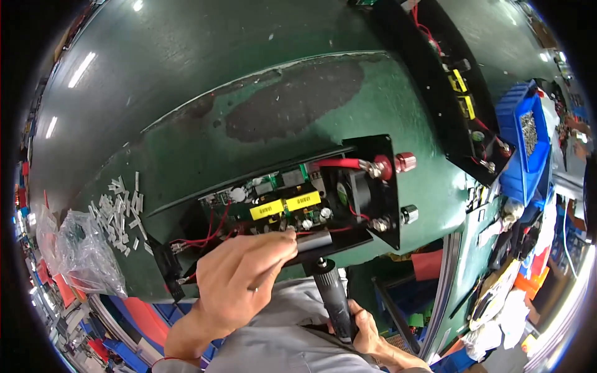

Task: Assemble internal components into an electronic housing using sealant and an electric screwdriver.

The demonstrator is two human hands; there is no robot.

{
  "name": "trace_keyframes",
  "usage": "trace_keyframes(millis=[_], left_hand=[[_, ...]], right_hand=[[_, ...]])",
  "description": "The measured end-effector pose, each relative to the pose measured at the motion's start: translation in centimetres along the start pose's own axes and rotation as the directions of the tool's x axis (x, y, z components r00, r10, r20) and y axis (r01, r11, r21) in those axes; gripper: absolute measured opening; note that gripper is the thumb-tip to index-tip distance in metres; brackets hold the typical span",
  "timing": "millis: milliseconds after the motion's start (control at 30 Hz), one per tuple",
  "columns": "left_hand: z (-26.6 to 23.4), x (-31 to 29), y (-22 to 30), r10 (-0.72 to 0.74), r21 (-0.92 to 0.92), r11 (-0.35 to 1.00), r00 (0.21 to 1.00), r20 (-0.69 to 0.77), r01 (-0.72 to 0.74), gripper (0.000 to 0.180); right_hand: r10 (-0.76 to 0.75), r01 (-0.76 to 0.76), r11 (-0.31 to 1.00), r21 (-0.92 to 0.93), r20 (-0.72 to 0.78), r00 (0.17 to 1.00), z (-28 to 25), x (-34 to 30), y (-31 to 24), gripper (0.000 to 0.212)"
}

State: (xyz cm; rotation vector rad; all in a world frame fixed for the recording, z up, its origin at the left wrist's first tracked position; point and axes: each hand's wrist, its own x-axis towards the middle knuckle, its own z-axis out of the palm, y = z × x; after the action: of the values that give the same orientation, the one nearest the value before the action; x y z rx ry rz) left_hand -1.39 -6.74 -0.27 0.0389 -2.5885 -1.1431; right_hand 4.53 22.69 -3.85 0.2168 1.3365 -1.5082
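In the middle of the bench lies an open black metal chassis [384,211] with a circuit board, two yellow-wrapped transformers [285,205], a fan [353,191] and red wires inside. On its end plate sit a red terminal [405,162] and a black terminal [409,214]. My left hand [239,280] is closed over the chassis's near side, its fingertips pinched beside a grey metal bar [315,241]. Whatever those fingertips hold is hidden; a small metal tip pokes out under the palm. My right hand [365,329] grips a black electric screwdriver [334,295], its nose pointing toward the chassis.
To the left, small white strips [119,211] are scattered beside a clear plastic bag [87,255]. Another black chassis [457,93] stands at the upper right, next to a blue bin [525,140] of small metal parts. A dark patch [295,99] marks the green bench behind.
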Motion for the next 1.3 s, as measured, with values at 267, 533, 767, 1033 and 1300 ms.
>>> trace_keyframes(millis=[267,533,767,1033,1300], left_hand=[[-0.7,0.4,-0.5,0.013,-0.041,0.999,0.999,0.046,-0.011,0.031],[-1.1,0.7,-0.2,-0.037,-0.053,0.998,0.991,0.128,0.044,0.038],[-1.0,0.6,-0.1,-0.051,-0.069,0.996,0.992,0.118,0.059,0.035],[-2.0,-0.3,-0.3,-0.165,-0.146,0.972,0.979,0.120,0.182,0.040],[-1.6,0.0,-0.6,-0.140,-0.176,0.972,0.984,0.113,0.158,0.040]], right_hand=[[0.094,-0.094,0.996,-0.004,0.080,0.992,-0.8,-0.1,-1.9,0.093],[0.121,-0.127,0.991,0.044,0.122,0.985,-1.2,0.0,-1.2,0.098],[0.056,-0.061,0.998,0.031,0.150,0.987,-0.9,0.1,-0.1,0.103],[0.160,-0.184,0.970,0.160,0.151,0.975,-0.8,0.1,0.2,0.107],[0.205,-0.221,0.965,0.139,0.122,0.971,-0.7,0.2,-0.2,0.110]])
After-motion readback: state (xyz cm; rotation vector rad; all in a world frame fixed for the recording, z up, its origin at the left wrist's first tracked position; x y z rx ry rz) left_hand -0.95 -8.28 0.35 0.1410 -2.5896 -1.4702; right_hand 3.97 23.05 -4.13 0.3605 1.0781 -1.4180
